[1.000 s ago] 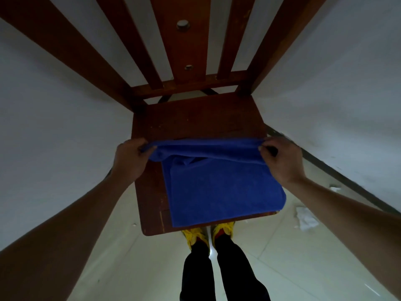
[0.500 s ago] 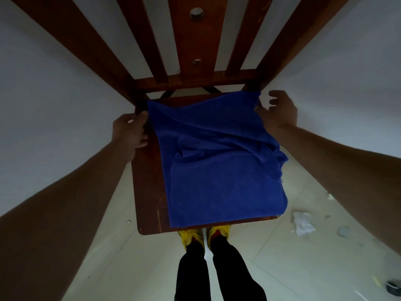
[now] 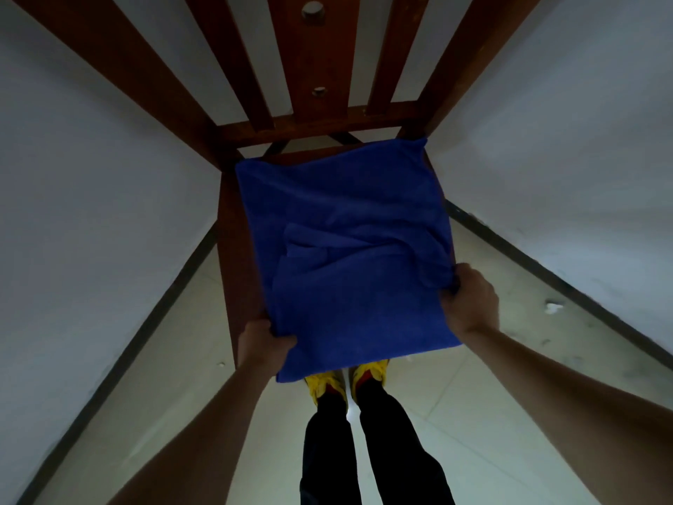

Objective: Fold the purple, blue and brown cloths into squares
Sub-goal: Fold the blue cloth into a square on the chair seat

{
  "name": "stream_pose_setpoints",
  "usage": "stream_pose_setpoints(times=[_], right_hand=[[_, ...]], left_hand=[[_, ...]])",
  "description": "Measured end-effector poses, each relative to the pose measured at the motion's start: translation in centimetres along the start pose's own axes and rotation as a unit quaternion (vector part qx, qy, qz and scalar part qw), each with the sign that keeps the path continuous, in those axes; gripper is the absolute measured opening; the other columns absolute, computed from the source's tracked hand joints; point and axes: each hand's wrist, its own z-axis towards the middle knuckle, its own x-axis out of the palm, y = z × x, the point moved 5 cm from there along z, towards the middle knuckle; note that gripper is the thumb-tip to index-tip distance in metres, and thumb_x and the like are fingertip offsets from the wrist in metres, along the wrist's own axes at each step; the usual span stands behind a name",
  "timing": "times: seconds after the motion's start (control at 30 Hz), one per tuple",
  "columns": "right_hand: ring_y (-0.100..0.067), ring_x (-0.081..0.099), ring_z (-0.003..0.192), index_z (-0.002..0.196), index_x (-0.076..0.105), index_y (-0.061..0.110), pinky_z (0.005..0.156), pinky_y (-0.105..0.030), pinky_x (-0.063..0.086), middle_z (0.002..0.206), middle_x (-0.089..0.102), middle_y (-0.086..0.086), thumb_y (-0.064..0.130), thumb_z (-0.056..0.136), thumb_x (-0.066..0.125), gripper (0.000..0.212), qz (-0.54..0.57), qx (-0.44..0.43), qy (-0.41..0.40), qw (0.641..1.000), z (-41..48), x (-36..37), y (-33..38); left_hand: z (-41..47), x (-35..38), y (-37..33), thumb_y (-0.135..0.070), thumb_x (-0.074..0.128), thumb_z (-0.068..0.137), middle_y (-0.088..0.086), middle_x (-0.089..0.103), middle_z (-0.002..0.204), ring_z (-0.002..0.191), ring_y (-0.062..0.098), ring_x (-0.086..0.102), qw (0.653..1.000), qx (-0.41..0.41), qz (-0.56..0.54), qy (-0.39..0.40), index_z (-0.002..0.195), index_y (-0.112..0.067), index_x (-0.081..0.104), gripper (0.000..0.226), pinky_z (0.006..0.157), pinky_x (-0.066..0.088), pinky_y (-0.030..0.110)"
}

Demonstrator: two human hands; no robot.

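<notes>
The blue cloth (image 3: 342,256) lies spread over the seat of a wooden chair (image 3: 233,249), reaching from the backrest to past the front edge, with wrinkles across its middle. My left hand (image 3: 264,344) grips the cloth's near left corner at the seat's front. My right hand (image 3: 469,304) grips the cloth's right edge a little farther back, bunching the fabric there. No purple or brown cloth is in view.
The chair's slatted backrest (image 3: 317,67) rises at the far side, against white walls on both sides. My legs and yellow shoes (image 3: 346,380) stand just below the seat's front edge. Small white scraps (image 3: 553,307) lie on the tiled floor at right.
The cloth's upper layer was carried back toward the backrest and laid flat. Both hands then let go of the far corners and came to the near side, gripping the front left corner and right edge.
</notes>
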Motion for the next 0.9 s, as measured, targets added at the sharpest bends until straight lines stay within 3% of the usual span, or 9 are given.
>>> stream_pose_setpoints(times=[0.13, 0.27, 0.43, 0.53, 0.63, 0.7, 0.77, 0.83, 0.9], right_hand=[[-0.035, 0.060, 0.084, 0.095, 0.054, 0.009, 0.064, -0.031, 0.034, 0.093, 0.061, -0.010, 0.009, 0.087, 0.053, 0.007, -0.009, -0.081, 0.057, 0.995, -3.0, 2.0, 2.6], [-0.035, 0.061, 0.091, 0.104, 0.054, 0.012, 0.064, -0.032, 0.034, 0.104, 0.060, -0.009, 0.013, 0.088, 0.052, 0.016, -0.022, -0.063, 0.099, 0.993, -5.0, 3.6, 3.1], [-0.028, 0.052, 0.112, 0.130, 0.045, 0.024, 0.072, -0.034, 0.043, 0.124, 0.050, -0.003, 0.045, 0.073, 0.071, 0.065, -0.048, -0.094, 0.075, 0.992, -4.5, 1.8, 4.2], [-0.023, 0.050, 0.117, 0.130, 0.050, 0.024, 0.083, -0.037, 0.047, 0.128, 0.051, 0.000, 0.068, 0.076, 0.060, 0.069, -0.028, -0.137, 0.027, 0.990, -3.6, 0.5, 6.6], [-0.026, 0.061, 0.104, 0.110, 0.062, 0.022, 0.080, -0.040, 0.051, 0.107, 0.064, -0.001, 0.070, 0.079, 0.056, 0.058, -0.020, -0.105, 0.096, 0.990, -1.7, 1.3, 8.2], [-0.027, 0.064, 0.087, 0.087, 0.062, 0.019, 0.065, -0.033, 0.045, 0.081, 0.061, 0.000, 0.052, 0.084, 0.062, 0.033, -0.056, -0.106, 0.128, 0.984, -1.0, 1.8, 9.0], [-0.021, 0.060, 0.075, 0.081, 0.057, 0.018, 0.059, -0.029, 0.038, 0.070, 0.053, 0.005, 0.039, 0.088, 0.062, 0.023, -0.033, -0.137, 0.092, 0.986, -0.6, 1.0, 9.7], [-0.013, 0.053, 0.066, 0.083, 0.053, 0.021, 0.053, -0.026, 0.034, 0.069, 0.050, 0.009, 0.036, 0.091, 0.059, 0.018, 0.028, -0.164, 0.067, 0.984, -0.4, -0.2, 10.3], [-0.009, 0.052, 0.070, 0.091, 0.056, 0.021, 0.055, -0.021, 0.035, 0.079, 0.057, 0.007, 0.034, 0.093, 0.059, 0.013, 0.096, -0.151, 0.062, 0.982, 0.2, -1.3, 10.9]], left_hand=[[-0.9, -2.1, 4.5, -0.012, 0.075, 0.069, 0.010, 0.057, 0.069, 0.076, 0.035, 0.061, 0.998, -0.061, 0.017, -0.011, 0.065, -0.011, 0.048, 0.027, 0.058, 0.044, 0.033], [-1.9, -3.2, 6.1, -0.020, 0.076, 0.071, 0.010, 0.060, 0.071, 0.076, 0.032, 0.061, 0.993, -0.073, 0.088, 0.024, 0.066, -0.012, 0.051, 0.027, 0.060, 0.043, 0.033], [-1.6, -6.4, 3.0, -0.044, 0.077, 0.068, 0.005, 0.057, 0.110, 0.096, 0.029, 0.059, 0.992, 0.016, 0.067, -0.104, 0.114, -0.018, 0.050, 0.060, 0.073, 0.049, 0.040], [-1.5, -8.1, -1.6, -0.046, 0.067, 0.080, 0.009, 0.052, 0.127, 0.115, 0.030, 0.052, 0.966, 0.136, 0.084, -0.205, 0.127, -0.016, 0.049, 0.059, 0.087, 0.047, 0.046], [0.4, -8.1, -4.6, -0.046, 0.066, 0.082, 0.009, 0.057, 0.124, 0.117, 0.030, 0.052, 0.974, 0.151, 0.077, -0.152, 0.135, -0.016, 0.046, 0.064, 0.094, 0.046, 0.045], [1.4, -7.7, -5.3, -0.035, 0.072, 0.080, 0.005, 0.065, 0.097, 0.103, 0.028, 0.061, 0.984, 0.134, 0.073, -0.095, 0.123, -0.017, 0.057, 0.049, 0.085, 0.050, 0.038], [1.3, -7.8, -5.7, -0.017, 0.069, 0.081, 0.004, 0.068, 0.083, 0.090, 0.025, 0.065, 0.980, 0.154, 0.096, -0.081, 0.094, -0.014, 0.071, 0.014, 0.075, 0.047, 0.028], [0.9, -8.4, -5.6, -0.003, 0.062, 0.080, 0.005, 0.070, 0.084, 0.080, 0.019, 0.062, 0.979, 0.165, 0.078, -0.095, 0.082, -0.012, 0.073, 0.015, 0.073, 0.044, 0.024], [0.5, -9.6, -5.1, 0.005, 0.057, 0.078, 0.003, 0.066, 0.078, 0.078, 0.019, 0.059, 0.980, 0.149, 0.032, -0.130, 0.085, -0.010, 0.072, 0.022, 0.075, 0.046, 0.025]])
